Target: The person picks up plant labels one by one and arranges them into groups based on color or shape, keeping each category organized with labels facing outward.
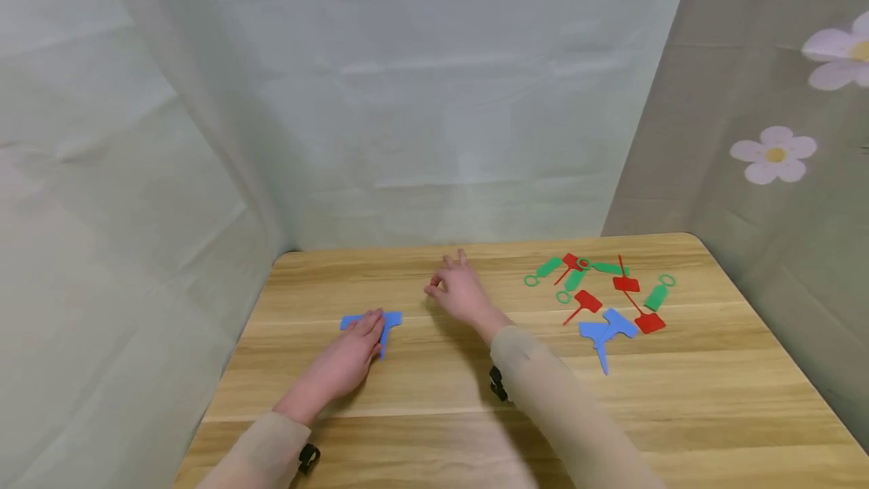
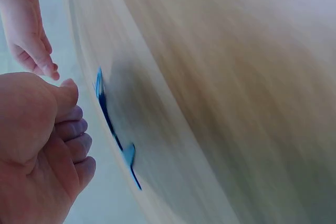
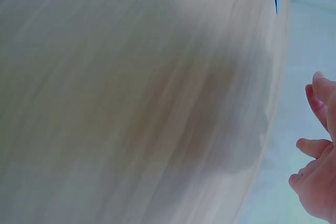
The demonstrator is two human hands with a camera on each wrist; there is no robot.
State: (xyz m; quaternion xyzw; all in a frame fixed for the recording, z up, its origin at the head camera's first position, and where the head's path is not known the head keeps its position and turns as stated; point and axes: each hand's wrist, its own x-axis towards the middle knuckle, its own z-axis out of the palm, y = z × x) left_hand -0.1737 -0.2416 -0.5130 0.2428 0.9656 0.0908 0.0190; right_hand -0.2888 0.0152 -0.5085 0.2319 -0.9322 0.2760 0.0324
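Pale fabric sheets enclose a wooden bench (image 1: 434, 391). Left hand (image 1: 349, 357) rests with straight fingers on the blue T-shaped tag (image 1: 390, 323), which lies flat at its fingertips, crossbar far, stem pointing toward the person. Right hand (image 1: 458, 293) hovers just right of that tag, fingers loosely curled, holding nothing. Further right, well apart, lies a loose pile of red, green and blue tags (image 1: 604, 296). The left hand is nearer to the single blue tag, a thin, flat plastic piece.
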